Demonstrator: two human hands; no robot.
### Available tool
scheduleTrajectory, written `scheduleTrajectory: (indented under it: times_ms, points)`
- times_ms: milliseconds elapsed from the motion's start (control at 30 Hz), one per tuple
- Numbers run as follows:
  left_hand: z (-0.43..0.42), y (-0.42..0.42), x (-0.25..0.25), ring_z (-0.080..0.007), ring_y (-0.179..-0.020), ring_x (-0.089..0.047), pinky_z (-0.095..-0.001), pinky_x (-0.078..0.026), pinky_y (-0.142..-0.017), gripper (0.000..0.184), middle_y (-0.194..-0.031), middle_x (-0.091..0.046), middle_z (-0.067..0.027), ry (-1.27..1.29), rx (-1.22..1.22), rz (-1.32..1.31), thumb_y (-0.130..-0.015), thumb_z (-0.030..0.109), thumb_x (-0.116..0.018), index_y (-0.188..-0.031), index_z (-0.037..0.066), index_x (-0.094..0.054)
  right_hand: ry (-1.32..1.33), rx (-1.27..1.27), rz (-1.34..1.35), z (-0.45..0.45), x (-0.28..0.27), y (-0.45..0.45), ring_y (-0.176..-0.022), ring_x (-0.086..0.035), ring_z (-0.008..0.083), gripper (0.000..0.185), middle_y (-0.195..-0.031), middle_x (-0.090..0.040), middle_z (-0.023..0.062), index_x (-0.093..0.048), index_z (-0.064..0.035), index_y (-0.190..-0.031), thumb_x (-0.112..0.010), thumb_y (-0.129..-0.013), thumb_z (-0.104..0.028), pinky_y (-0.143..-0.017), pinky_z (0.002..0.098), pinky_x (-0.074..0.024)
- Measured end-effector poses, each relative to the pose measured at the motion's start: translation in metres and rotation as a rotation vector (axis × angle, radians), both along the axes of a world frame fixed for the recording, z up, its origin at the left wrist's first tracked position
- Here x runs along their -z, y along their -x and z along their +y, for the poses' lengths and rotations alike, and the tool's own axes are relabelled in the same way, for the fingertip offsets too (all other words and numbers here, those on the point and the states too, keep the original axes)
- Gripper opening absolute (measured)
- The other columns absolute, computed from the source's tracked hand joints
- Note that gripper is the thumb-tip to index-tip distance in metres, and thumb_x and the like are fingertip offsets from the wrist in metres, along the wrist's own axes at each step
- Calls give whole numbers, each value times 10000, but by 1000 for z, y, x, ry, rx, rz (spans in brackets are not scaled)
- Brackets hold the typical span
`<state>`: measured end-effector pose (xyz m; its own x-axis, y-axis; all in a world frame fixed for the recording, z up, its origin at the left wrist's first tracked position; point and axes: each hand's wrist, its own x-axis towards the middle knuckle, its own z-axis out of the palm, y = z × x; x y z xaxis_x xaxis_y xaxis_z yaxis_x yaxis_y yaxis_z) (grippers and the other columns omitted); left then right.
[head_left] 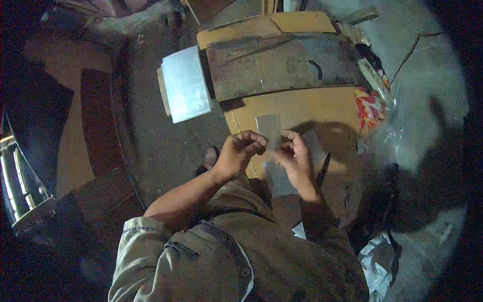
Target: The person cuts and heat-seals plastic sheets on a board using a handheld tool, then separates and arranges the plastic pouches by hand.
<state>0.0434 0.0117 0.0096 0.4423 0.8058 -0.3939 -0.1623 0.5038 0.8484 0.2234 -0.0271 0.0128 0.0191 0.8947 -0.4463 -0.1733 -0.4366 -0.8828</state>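
Note:
My left hand (245, 151) is closed in a pinch above the near edge of a tan cardboard surface (314, 105). What its fingertips hold, if anything, is too small to make out. Just to its right, my right hand (296, 157) has thumb and forefinger apart, with nothing plainly between them. Beyond the hands lies a thin greyish rectangular sheet (268, 126). Another pale, see-through sheet (280, 180) lies below the hands, partly hidden by my right hand. A third clear sheet (314, 145) is right of that hand, near a slim dark pointed object (325, 168).
A worn dark board (287, 65) lies across the far part of the cardboard. Left of it is a stack of pale sheets (186, 83). A red-and-white patterned cloth (370, 108) sits at the right edge, and a crumpled white bag (376, 267) is at lower right.

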Motion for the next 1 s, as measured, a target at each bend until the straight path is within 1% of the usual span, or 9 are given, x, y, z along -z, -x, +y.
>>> scheduleTrajectory:
  times_ms: [33,133,233,333,467,533,667,767,1000]
  points:
    - [0,0,-1,-108,-802,-559,-276,-464,-750,120,-883,-625,-49,-32,-13,22,-897,90,-579,-955,-13,-601,-3,5,2,-1,0,0,-767,-571,140,590,-873,-583,65,-425,-30,-1198,-735,-696,-57,-662,259,-466]
    - [1,-2,-8,-106,-770,-558,-265,-469,-723,117,-857,-622,-42,10,-49,63,-900,100,-578,-941,-7,-604,-143,-76,-152,-4,5,1,-741,-575,127,331,-857,-617,40,-579,-18,-1038,-709,-746,-105,-683,273,-463]
    - [0,-1,-6,-101,-762,-556,-257,-469,-718,116,-843,-617,-30,-43,-43,88,-901,108,-581,-931,-3,-604,-127,-97,-239,-9,12,2,-725,-571,109,217,-808,-635,30,-621,-10,-941,-688,-776,-134,-683,268,-459]
    - [3,1,-7,-94,-775,-553,-250,-466,-726,116,-854,-612,-27,-38,1,86,-904,104,-574,-935,-6,-592,-73,-82,-241,-9,1,6,-735,-567,96,179,-785,-640,31,-630,4,-891,-659,-814,-156,-679,257,-454]
    - [3,3,0,-84,-776,-544,-243,-460,-724,108,-867,-604,-23,-65,-59,24,-908,95,-562,-944,-5,-582,-40,-63,-163,-10,3,10,-719,-558,77,168,-767,-622,15,-621,4,-916,-623,-852,-151,-661,235,-449]
    - [7,5,4,-111,-831,-576,-265,-474,-767,98,-924,-603,-42,-78,-36,33,-909,70,-534,-971,0,-562,15,-55,-130,-7,6,11,-692,-535,54,151,-741,-593,-7,-609,-9,-931,-589,-884,-151,-625,211,-433]
    - [15,1,5,-110,-817,-571,-264,-472,-756,87,-907,-599,-43,-56,-98,-23,-911,63,-526,-958,-1,-563,14,-88,-238,7,-6,14,-663,-510,40,141,-744,-574,-19,-596,-22,-936,-584,-892,-155,-596,195,-413]
    - [27,0,5,-109,-798,-562,-262,-468,-732,93,-904,-596,-47,-48,-13,158,-916,74,-530,-956,-5,-558,8,-107,-283,15,4,11,-661,-500,32,129,-773,-577,-20,-593,-28,-926,-594,-888,-151,-580,192,-406]
    - [40,4,23,-95,-789,-544,-239,-454,-718,113,-893,-586,-47,-125,-287,214,-898,55,-565,-993,-7,-558,-17,-15,-207,46,30,5,-659,-463,11,119,-757,-547,-56,-592,-32,-907,-610,-882,-147,-595,183,-373]
